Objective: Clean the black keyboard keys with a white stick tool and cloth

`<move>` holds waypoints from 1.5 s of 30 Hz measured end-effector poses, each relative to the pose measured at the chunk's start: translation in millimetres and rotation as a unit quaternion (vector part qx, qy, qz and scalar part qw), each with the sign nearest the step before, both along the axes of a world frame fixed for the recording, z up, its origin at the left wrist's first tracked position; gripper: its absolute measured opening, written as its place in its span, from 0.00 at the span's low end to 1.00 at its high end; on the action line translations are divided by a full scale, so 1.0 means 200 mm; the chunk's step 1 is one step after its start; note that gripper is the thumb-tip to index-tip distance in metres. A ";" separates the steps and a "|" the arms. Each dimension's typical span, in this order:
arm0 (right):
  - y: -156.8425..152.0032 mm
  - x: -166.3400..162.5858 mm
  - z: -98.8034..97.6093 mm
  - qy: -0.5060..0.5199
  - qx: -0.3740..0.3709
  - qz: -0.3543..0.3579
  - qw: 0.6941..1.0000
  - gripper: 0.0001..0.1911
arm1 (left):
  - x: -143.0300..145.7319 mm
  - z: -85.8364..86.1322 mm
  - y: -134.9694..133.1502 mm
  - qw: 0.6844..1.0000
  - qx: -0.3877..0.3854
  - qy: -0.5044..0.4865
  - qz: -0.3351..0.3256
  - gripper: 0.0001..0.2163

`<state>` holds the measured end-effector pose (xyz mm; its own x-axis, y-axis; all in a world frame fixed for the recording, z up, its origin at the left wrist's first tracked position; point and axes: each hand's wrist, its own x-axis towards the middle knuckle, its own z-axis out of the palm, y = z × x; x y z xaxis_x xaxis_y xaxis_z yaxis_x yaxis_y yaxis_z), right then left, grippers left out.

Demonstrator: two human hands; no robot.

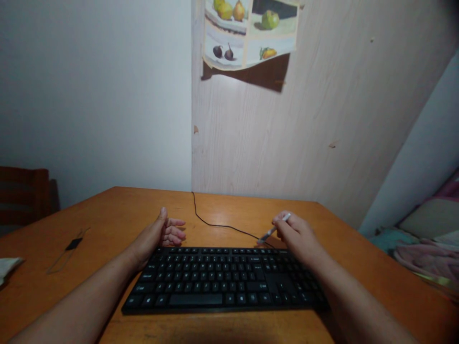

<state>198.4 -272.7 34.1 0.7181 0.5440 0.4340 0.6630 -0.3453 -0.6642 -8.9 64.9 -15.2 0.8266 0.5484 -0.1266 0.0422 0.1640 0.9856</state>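
Observation:
A black keyboard (pixel 211 277) lies flat on the wooden table, its keys towards me. Beyond its far left corner rests my left hand (pixel 168 231), thumb up and fingers loosely spread, with nothing in it. My right hand (pixel 292 234) is over the far right part of the keyboard. Its fingers are closed around a slim white and grey pen-like tool (pixel 273 228), tilted with its lower end near the keyboard's back edge. That end is too small to make out clearly. My right forearm hides some of the number keys.
A thin black cable (pixel 217 225) runs from the keyboard to the table's (pixel 143 205) back edge. At left lie a black piece with thin loops (pixel 73 244) and a white paper or cloth (pixel 9 268). A chair (pixel 23 196) stands left; fabric (pixel 426 253) is heaped at right.

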 end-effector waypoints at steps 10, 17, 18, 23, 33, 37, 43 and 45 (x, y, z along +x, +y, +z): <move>-0.02 -0.12 0.09 -0.010 -0.106 0.123 0.987 0.16 | 0.00 0.02 -0.02 1.000 0.001 -0.001 0.004 0.37; -0.03 -0.17 0.12 0.162 -0.124 0.234 0.951 0.11 | 0.00 0.01 -0.01 1.000 0.003 0.001 0.005 0.37; -0.03 -0.16 0.11 0.177 -0.127 0.239 0.946 0.11 | 0.01 0.01 -0.01 1.000 0.004 0.001 0.005 0.37; -0.01 -0.08 0.06 0.143 -0.102 0.164 0.971 0.14 | 0.00 0.01 -0.01 1.000 0.011 0.003 0.002 0.36; -0.04 0.09 0.01 0.010 0.057 -0.039 0.998 0.20 | 0.01 0.01 -0.02 0.995 0.097 0.030 -0.020 0.34; -0.01 0.13 -0.03 0.196 0.207 -0.053 0.957 0.16 | -0.03 0.10 -0.16 0.960 0.253 0.026 -0.115 0.31; -0.04 0.23 -0.08 0.314 0.259 -0.118 0.906 0.10 | -0.11 0.19 -0.42 0.799 0.529 0.038 -0.283 0.55; -0.04 0.24 -0.08 0.327 0.263 -0.116 0.900 0.09 | -0.11 0.17 -0.47 0.761 0.570 0.037 -0.308 0.58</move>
<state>245.8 -281.7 17.6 0.9813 0.1898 0.0316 0.0221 0.0520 -0.9984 -30.8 -28.2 18.5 0.9851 -0.1511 0.0820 -0.1719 -0.8689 0.4642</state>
